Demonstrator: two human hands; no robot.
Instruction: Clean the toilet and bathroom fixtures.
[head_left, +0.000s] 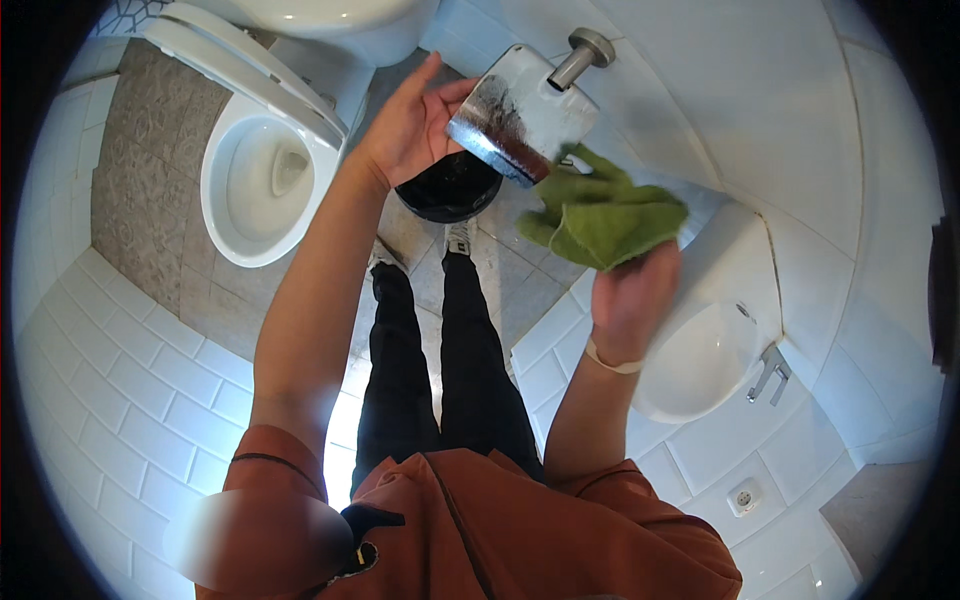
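A shiny metal plate (517, 112), likely the cover of a toilet paper holder, hangs by a round metal wall mount (581, 58) and has dark streaks or reflections on its face. My left hand (420, 120) is at its left edge, fingers reaching behind it and thumb raised; the fingertips are hidden. My right hand (637, 300), blurred and with a band on the wrist, grips a green cloth (615, 217). The cloth's upper folds are close to the plate's lower right corner; whether they touch it I cannot tell.
A black bin (450, 191) stands on the floor below the plate, before my feet. At the left is a toilet bowl (259, 187) with its seat and lid (247, 67) raised. A white washbasin (701, 364) with a metal tap (769, 375) lies at the right, with a wall socket (744, 497) nearby.
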